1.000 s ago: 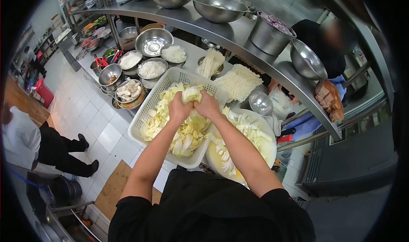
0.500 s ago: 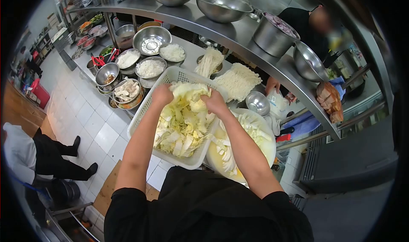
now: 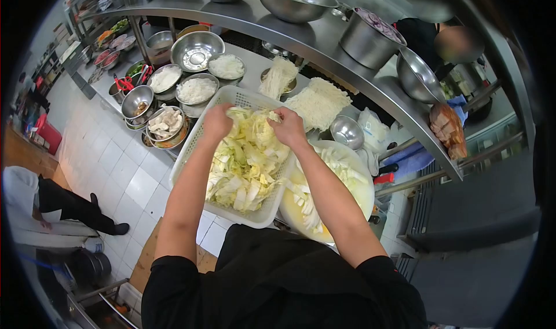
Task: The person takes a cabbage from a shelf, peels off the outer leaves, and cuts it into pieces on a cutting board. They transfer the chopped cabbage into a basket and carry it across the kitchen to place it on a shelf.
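A white perforated plastic basket point(image 3: 186, 149) holds a heap of chopped napa cabbage point(image 3: 246, 167), pale green and yellow. My left hand point(image 3: 218, 122) is over the basket's far left part, its curled fingers closed on cabbage at the heap's edge and partly hidden. Opposite it, my right hand point(image 3: 288, 127) pinches cabbage leaves between thumb and fingers at the top right of the heap. Beneath my right forearm, a round cutting board point(image 3: 362, 204) carries more cut cabbage point(image 3: 341, 167), touching or close to the basket's right side.
Several steel bowls with white shreds point(image 3: 197, 90) and mushroom-like pieces point(image 3: 165, 122) stand left of the basket. Dry noodles point(image 3: 318, 104) and a small steel bowl point(image 3: 347, 132) lie beyond the board. A steel shelf point(image 3: 324, 45) crosses overhead. A red-handled knife point(image 3: 384, 178) lies right.
The lifted cabbage has dropped and spread lower into the basket, leaving less between my hands. A co-worker's hand beside the plastic bag is no longer seen. The view has shifted slightly.
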A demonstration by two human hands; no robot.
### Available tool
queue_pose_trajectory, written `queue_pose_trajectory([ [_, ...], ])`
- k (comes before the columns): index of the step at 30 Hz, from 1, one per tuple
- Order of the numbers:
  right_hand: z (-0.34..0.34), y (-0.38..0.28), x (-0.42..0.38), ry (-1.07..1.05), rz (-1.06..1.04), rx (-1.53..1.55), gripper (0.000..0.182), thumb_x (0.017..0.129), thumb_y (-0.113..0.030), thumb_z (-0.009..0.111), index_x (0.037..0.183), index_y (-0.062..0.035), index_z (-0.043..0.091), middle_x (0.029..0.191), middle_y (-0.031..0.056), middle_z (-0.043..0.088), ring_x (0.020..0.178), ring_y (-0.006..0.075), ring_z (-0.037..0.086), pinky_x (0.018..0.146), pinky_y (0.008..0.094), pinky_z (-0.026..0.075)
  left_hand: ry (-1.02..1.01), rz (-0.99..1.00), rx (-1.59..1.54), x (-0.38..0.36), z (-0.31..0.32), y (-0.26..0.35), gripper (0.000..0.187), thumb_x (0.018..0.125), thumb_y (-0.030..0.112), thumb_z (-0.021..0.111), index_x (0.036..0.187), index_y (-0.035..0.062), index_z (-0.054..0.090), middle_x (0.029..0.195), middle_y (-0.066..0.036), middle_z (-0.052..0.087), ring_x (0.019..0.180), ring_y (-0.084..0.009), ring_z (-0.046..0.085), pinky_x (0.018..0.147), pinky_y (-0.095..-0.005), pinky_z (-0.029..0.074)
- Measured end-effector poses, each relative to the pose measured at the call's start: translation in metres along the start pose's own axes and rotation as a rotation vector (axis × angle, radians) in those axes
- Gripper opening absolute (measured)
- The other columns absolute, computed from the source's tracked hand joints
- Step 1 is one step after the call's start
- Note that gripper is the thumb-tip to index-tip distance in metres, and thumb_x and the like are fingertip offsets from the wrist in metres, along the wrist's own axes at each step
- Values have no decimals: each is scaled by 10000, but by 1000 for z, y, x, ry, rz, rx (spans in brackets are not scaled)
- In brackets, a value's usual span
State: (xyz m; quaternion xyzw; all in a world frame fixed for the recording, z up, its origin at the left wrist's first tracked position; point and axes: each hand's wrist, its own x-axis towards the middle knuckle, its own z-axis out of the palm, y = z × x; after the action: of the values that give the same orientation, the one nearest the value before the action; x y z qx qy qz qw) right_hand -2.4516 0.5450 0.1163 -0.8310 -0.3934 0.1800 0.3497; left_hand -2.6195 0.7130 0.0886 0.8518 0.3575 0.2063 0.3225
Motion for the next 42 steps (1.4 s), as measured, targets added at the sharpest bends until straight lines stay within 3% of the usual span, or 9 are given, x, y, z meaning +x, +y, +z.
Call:
queue_pose_trajectory([
  [5, -19, 30, -15, -90, -243, -57, 620, 850, -301, 760, 1399, -78, 581, 1414, 233, 589, 1301, 372, 573, 1092, 424, 459, 15, -16, 475, -26, 9, 31, 720, 788, 32, 632, 1491, 130, 512, 1454, -287, 532, 1343, -445, 509, 1099, -494, 440],
  [8, -75, 55, -23, -89, -68, -159, 712, 855, -344, 746, 1489, -118, 514, 1486, 221, 531, 1368, 381, 511, 1133, 422, 419, -121, 196, 514, -38, 31, 44, 821, 802, 81, 655, 1574, 162, 390, 1590, -278, 367, 1424, -474, 398, 1150, -537, 378],
  [12, -117, 113, -61, -203, 72, -550, 714, 879, -472, 743, 1490, -168, 533, 1513, 218, 501, 1420, 376, 454, 1161, 445, 385, -372, 534, 103, -73, 92, 75, 877, 870, 336, 709, 1627, 187, 292, 1641, -302, 242, 1455, -533, 320, 1170, -607, 312],
  [18, -146, 220, -173, -259, -88, -261, 973, 807, -679, 727, 1562, -140, 433, 1610, 247, 354, 1522, 446, 253, 1222, 593, 209, -311, 352, 177, -102, 178, 131, 928, 898, 736, 550, 1625, 207, 321, 1667, -315, 145, 1547, -522, 80, 1231, -648, 53],
  [22, -138, 202, -257, -131, -138, -214, 1259, 650, -708, 825, 1627, -127, 282, 1639, 285, 257, 1530, 480, 201, 1209, 654, 163, -360, 269, 337, -112, 188, 177, 925, 914, 740, 512, 1630, 194, 303, 1667, -299, 170, 1551, -513, 67, 1235, -638, -2],
  [27, -85, 189, -270, 198, -43, -417, 1479, 482, -711, 889, 1647, -120, 196, 1658, 319, 129, 1516, 563, 119, 1188, 701, 133, -335, 486, 117, -129, 224, 185, 734, 951, 632, 547, 1493, 137, 536, 1571, -248, 408, 1477, -463, 287, 1219, -552, 165],
  [34, -68, 176, -237, 336, 15, -465, 1160, 578, -493, 879, 1565, -144, 379, 1511, 240, 387, 1348, 468, 386, 1079, 617, 347, -211, 476, -90, -133, 248, 181, 535, 954, 435, 583, 1340, 72, 654, 1332, -213, 648, 1263, -391, 567, 1101, -502, 362],
  [36, -63, 177, -229, 332, 44, -429, 1067, 593, -397, 871, 1533, -152, 428, 1470, 207, 432, 1292, 447, 432, 1043, 586, 406, -214, 390, -306, -131, 253, 189, 462, 932, 366, 621, 1266, 55, 695, 1096, -186, 746, 1012, -373, 687, 928, -442, 506],
  [42, -62, 196, -210, 530, -47, -445, 811, 615, -155, 814, 1387, -185, 565, 1227, 92, 561, 1092, 338, 593, 817, 442, 565, -210, -66, -638, -130, 256, 222, 254, 895, 201, 638, 1030, 42, 784, 882, -119, 767, 835, -222, 714, 800, -343, 536],
])
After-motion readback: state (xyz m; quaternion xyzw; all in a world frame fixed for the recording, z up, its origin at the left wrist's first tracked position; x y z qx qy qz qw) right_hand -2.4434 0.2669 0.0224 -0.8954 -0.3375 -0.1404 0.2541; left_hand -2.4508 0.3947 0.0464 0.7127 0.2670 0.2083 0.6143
